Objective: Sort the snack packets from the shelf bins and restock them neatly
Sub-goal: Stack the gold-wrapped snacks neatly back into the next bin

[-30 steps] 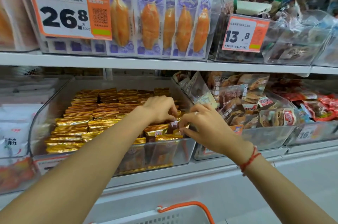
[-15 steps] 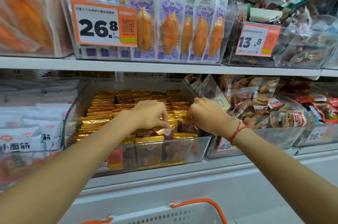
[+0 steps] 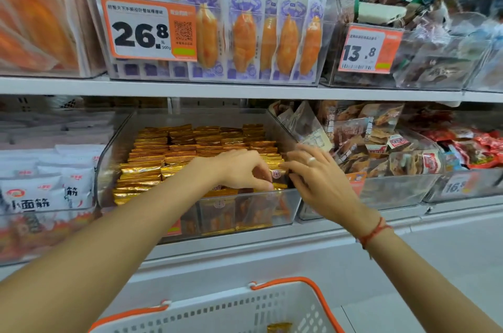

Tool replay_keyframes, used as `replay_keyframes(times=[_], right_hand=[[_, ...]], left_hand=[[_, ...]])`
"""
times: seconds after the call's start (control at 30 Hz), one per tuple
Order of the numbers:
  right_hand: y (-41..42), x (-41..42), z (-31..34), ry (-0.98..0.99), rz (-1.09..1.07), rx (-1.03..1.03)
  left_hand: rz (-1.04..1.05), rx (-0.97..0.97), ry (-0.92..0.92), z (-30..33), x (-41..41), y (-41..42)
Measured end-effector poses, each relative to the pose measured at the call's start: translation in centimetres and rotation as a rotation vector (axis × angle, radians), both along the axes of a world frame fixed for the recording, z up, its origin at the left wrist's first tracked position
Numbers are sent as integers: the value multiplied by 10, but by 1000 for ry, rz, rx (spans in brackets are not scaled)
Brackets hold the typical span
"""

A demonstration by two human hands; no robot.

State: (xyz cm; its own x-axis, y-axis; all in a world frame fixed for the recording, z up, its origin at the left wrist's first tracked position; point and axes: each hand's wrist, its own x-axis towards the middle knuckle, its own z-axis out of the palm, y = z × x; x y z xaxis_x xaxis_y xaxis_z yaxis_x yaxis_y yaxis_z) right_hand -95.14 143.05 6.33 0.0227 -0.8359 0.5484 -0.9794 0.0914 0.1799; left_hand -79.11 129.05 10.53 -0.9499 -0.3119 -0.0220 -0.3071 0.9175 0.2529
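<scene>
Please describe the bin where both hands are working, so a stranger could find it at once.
On the lower shelf, under the 26.8 price tag, stands a clear bin. Only it holds tidy rows of gold foil packets; its neighbours hold white bags and loose brown snacks.

Glossy gold foil packets fill a clear plastic bin (smooth-walled).

Quick count from where I'm standing: two of my hands, left and right, in the clear plastic bin of gold foil packets, too many to count. Above that bin, two orange-and-white price tags. Below it, one white basket with orange rim holding one gold packet.
</scene>
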Motion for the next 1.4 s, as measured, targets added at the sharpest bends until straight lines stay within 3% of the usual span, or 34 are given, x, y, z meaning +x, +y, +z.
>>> replay_keyframes(times=[0.23, 0.37, 0.6, 0.73, 0.83, 0.9, 1.0, 1.07, 1.1, 1.17, 1.23, 1.3, 1.4], right_hand=[[1, 2, -20, -49, -5, -77], [0, 3, -21, -65, 6, -93], [13, 4, -22, -45, -73, -227], [23, 9, -28, -51, -43, -238], [38, 28, -34, -128, 72, -328], [49, 42, -46, -172, 128, -339], [64, 58, -92, -266, 142, -169], [73, 65, -140, -394, 103, 46], [80, 69, -164, -468, 72, 168], [96, 77, -212, -599, -14, 416], [114, 83, -253, -633, -83, 708], [129, 95, -284, -631, -113, 1065], [144, 110, -314, -623, -118, 1465]], left_hand=[[123, -196, 36, 7, 39, -15], [263, 126, 99, -6, 39, -13], [197, -36, -30, -12, 14, -7], [216, 63, -33, -9, 13, -10], [281, 56, 102, -11, 26, -1], [349, -105, 268, -14, 42, 17], [423, -227, 698, -38, 93, 67], [463, -110, 886, -81, 132, 98], [511, -5, 880, -111, 150, 109], [630, 250, 716, -180, 178, 125], [663, 394, 383, -249, 199, 132], [608, 518, -23, -306, 218, 139], [449, 580, -484, -363, 243, 149]])
